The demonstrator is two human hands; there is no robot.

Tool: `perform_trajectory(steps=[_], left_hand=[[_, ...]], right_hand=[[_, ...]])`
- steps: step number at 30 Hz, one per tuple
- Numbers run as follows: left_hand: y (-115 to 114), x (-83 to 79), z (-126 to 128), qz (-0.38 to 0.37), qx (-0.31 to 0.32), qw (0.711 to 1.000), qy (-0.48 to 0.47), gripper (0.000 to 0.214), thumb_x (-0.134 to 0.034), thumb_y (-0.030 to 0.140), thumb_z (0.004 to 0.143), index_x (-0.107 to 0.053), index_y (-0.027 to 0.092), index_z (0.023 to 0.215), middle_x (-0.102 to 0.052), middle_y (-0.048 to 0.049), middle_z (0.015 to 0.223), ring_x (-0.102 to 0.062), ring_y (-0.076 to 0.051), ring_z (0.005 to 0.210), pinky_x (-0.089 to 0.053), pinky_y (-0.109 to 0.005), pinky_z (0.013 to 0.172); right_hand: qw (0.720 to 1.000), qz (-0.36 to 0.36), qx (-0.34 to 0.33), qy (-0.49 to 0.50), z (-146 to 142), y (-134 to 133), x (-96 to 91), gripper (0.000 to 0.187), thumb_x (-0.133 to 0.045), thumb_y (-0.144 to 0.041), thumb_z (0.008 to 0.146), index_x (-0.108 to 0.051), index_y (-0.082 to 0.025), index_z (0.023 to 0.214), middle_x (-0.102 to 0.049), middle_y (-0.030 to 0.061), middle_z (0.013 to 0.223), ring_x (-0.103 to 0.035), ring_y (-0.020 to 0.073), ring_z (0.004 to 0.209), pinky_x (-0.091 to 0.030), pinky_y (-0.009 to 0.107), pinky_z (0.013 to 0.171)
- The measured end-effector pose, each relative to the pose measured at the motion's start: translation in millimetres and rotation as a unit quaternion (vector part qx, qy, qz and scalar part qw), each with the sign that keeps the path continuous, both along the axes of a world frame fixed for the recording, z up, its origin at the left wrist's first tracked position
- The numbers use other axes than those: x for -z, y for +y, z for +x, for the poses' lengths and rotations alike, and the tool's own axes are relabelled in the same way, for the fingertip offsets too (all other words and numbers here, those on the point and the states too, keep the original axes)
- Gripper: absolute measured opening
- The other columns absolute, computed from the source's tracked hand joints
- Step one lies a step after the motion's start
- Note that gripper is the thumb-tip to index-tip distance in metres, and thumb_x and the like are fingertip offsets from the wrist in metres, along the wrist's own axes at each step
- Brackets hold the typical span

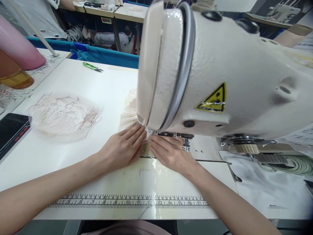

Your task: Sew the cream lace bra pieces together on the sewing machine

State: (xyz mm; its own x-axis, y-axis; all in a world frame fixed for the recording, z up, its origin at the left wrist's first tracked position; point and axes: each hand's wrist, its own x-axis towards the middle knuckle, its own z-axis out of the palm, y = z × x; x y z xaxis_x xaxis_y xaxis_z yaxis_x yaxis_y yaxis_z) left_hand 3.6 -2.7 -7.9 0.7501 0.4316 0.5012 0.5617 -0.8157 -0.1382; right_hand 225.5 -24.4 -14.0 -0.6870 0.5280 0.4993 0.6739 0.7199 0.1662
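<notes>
Both my hands lie at the needle area of a cream sewing machine (220, 65). Stretched out flat, the fingers of my left hand (126, 145) press on a pale, gathered lace fabric (128, 112), which runs back behind the machine head. My right hand (171, 151) rests flat just right of it, fingertips at the lace edge under the head and beside the presser parts. The needle and part of the fabric are hidden by the machine head and my fingers. A second pale lace piece (63, 116) with loose reddish threads lies to the left.
Green thread snips (92, 67) lie at the back of the white table (73, 182). A dark phone (13, 133) is at the left edge, near pink and amber thread cones (19, 42). A ruler strip (129, 201) runs along the front. White cloth (264, 189) lies at right.
</notes>
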Motion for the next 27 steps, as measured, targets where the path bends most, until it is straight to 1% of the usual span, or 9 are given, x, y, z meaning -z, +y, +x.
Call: perform_trajectory(steps=[6,9,12,16,21,25,27], left_hand=[[-2.5,-1.6,1.0,0.001,0.004,1.000,0.019,0.030,-0.050,0.019,0.093,-0.068,0.002,0.109,-0.069,-0.0202,0.114,-0.067,-0.030,0.107,-0.057,-0.041,0.093],[-3.5,-1.2,0.7,0.009,0.003,1.000,0.028,0.030,-0.049,0.020,0.094,-0.068,0.002,0.108,-0.069,-0.0210,0.115,-0.068,-0.030,0.104,-0.058,-0.041,0.090],[-4.1,-0.6,-0.1,0.010,-0.004,0.999,0.044,0.030,-0.049,0.021,0.095,-0.067,0.004,0.111,-0.068,-0.0199,0.117,-0.069,-0.029,0.104,-0.058,-0.040,0.090],[-4.8,-1.0,0.4,0.021,-0.005,0.998,0.052,0.031,-0.047,0.022,0.096,-0.067,0.005,0.112,-0.069,-0.0179,0.116,-0.069,-0.027,0.103,-0.059,-0.037,0.089],[-4.3,-1.6,2.7,0.012,-0.010,0.999,0.037,0.031,-0.046,0.022,0.097,-0.067,0.005,0.112,-0.068,-0.0183,0.118,-0.067,-0.028,0.107,-0.058,-0.037,0.090],[-3.0,-1.2,2.0,-0.005,-0.019,0.999,0.030,0.030,-0.047,0.023,0.096,-0.067,0.007,0.113,-0.067,-0.0176,0.121,-0.065,-0.029,0.112,-0.056,-0.039,0.094],[-2.4,-0.5,0.8,0.001,-0.007,0.999,0.032,0.030,-0.047,0.021,0.096,-0.066,0.007,0.116,-0.066,-0.0163,0.123,-0.063,-0.028,0.116,-0.055,-0.039,0.097]], right_hand=[[1.000,0.001,0.011,0.000,2.3,1.5,-3.3,0.014,-0.058,-0.025,0.094,-0.068,-0.017,0.100,-0.072,-0.0004,0.105,-0.062,0.0101,0.089,-0.046,0.027,0.080],[1.000,0.002,0.007,0.002,4.3,1.8,-0.8,0.016,-0.058,-0.024,0.094,-0.069,-0.016,0.103,-0.072,0.0019,0.108,-0.063,0.0102,0.095,-0.048,0.026,0.080],[1.000,-0.028,0.008,-0.005,7.4,2.6,4.1,0.019,-0.057,-0.023,0.094,-0.068,-0.017,0.108,-0.071,0.0044,0.111,-0.063,0.0126,0.098,-0.049,0.027,0.078],[0.998,-0.060,0.011,0.007,10.7,4.3,7.9,0.023,-0.057,-0.022,0.093,-0.068,-0.022,0.113,-0.071,0.0043,0.108,-0.064,0.0148,0.094,-0.051,0.029,0.077],[0.997,-0.069,0.026,0.017,9.5,5.3,3.8,0.023,-0.058,-0.022,0.093,-0.068,-0.020,0.113,-0.072,0.0056,0.105,-0.065,0.0150,0.092,-0.052,0.028,0.077],[0.997,-0.063,0.045,-0.012,8.6,4.4,1.9,0.022,-0.057,-0.024,0.095,-0.067,-0.020,0.114,-0.072,0.0044,0.107,-0.066,0.0143,0.090,-0.052,0.028,0.073],[0.997,-0.053,0.052,-0.023,8.9,4.3,3.1,0.023,-0.056,-0.026,0.095,-0.066,-0.018,0.114,-0.072,0.0045,0.108,-0.066,0.0136,0.087,-0.052,0.028,0.072]])
